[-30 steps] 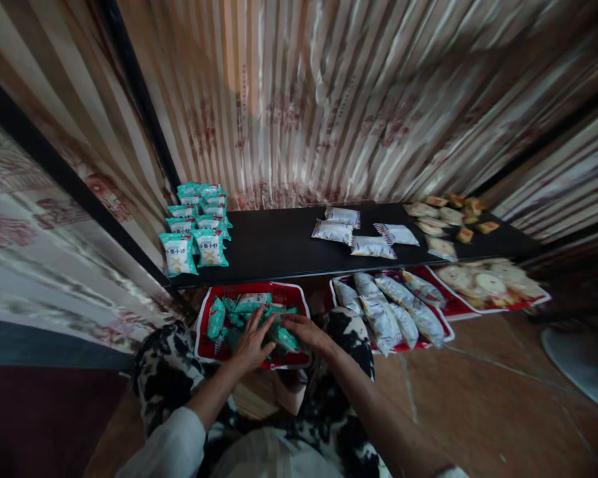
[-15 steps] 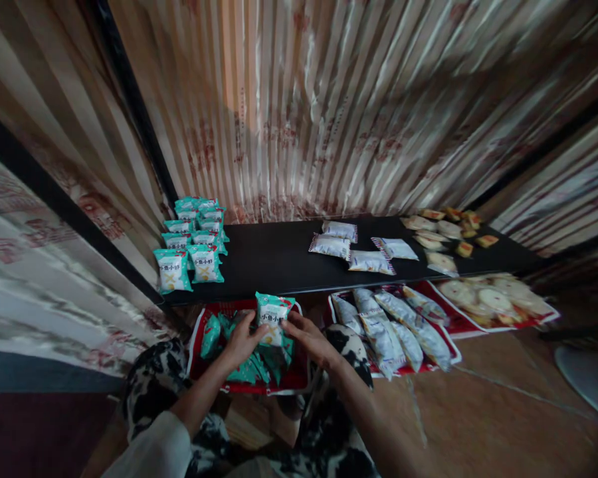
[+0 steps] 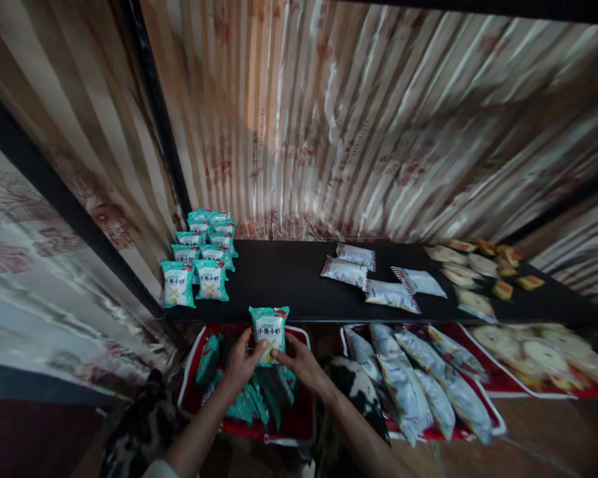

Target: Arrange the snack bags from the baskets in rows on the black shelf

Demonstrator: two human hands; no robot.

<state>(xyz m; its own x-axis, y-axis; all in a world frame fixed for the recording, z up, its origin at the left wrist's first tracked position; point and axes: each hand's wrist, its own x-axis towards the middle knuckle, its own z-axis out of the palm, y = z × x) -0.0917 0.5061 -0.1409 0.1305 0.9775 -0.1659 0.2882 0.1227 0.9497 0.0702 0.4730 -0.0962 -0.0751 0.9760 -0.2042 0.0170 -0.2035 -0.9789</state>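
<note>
Both my hands grip one teal and white snack bag (image 3: pixel 270 328), held upright above a red basket just before the shelf's front edge. My left hand (image 3: pixel 242 360) has its thumb on the bag's lower left front, and my right hand (image 3: pixel 303 362) pinches the lower right. Beneath them, the red basket (image 3: pixel 309 405) holds several more teal bags (image 3: pixel 246 401) lying jumbled. On the black shelf (image 3: pixel 279 279), at its left end, teal bags (image 3: pixel 212 280) stand upright in two rows running back to the curtain.
White snack bags (image 3: pixel 346 271) lie flat mid-shelf. Flat round packets (image 3: pixel 471 265) and small yellow packets (image 3: pixel 503 290) lie at its right. Below stand a basket of silvery bags (image 3: pixel 403 385) and another of round packets (image 3: pixel 543 355). A dark post (image 3: pixel 154 99) rises at left, before a striped curtain (image 3: pixel 299 133).
The view has shifted, so the shelf and baskets appear lower and the right-hand things farther right. Both hands still hold the bag, which now looks more upright and faces me.
</note>
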